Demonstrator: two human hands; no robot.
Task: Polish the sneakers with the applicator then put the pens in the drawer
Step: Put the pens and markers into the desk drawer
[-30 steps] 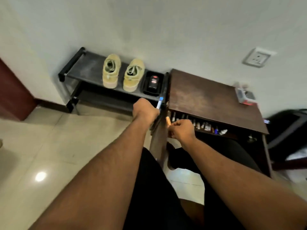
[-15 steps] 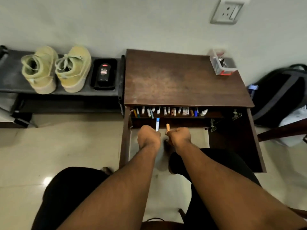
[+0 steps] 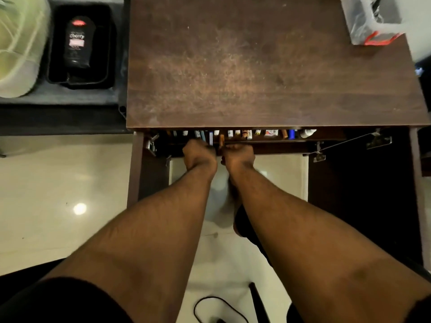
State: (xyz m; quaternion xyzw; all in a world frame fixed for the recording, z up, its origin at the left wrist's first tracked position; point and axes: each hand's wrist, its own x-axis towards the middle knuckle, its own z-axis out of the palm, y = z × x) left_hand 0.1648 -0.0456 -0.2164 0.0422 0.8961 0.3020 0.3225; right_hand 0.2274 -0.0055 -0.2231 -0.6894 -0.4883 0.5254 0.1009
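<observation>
- Under the front edge of the surface (image 3: 268, 66), the drawer (image 3: 279, 143) stood pulled out only a little, so just a narrow strip of its contents showed: a row of pen ends and small tubes (image 3: 256, 133) lying side by side, tips toward the person.
- The left hand (image 3: 199, 153) was at the drawer front, its fingers curled round a blue pen (image 3: 211, 138) that pointed away from the body and into the opening. That heading suited the row already there, judging by how the others lay.
- The right hand (image 3: 238, 155) sat just beside the left, fingers clamped on an orange pen (image 3: 221, 139), aimed the same way. Holding one pen in each fist probably let both go in at once.
- Both pens had their far ends over the strip of drawer, between a teal-tipped item on the left and white-capped ones on the right; whether they touched the drawer floor could not be told.
- Left of the surface, on a dark shelf (image 3: 58, 101), a pale green sneaker (image 3: 21, 50) showed in part, blurred, and near it a black applicator bottle (image 3: 78, 40) lay in a black tray (image 3: 109, 54). The bottle lay set down, which suggested the polishing part was done.
- At the far right corner of the surface stood a clear box (image 3: 370, 19) with a red base, well apart from the hands.
- My reading was that the pen step was near its end: the pens needed releasing inside, and the narrow gap risked one catching on the surface's edge.
</observation>
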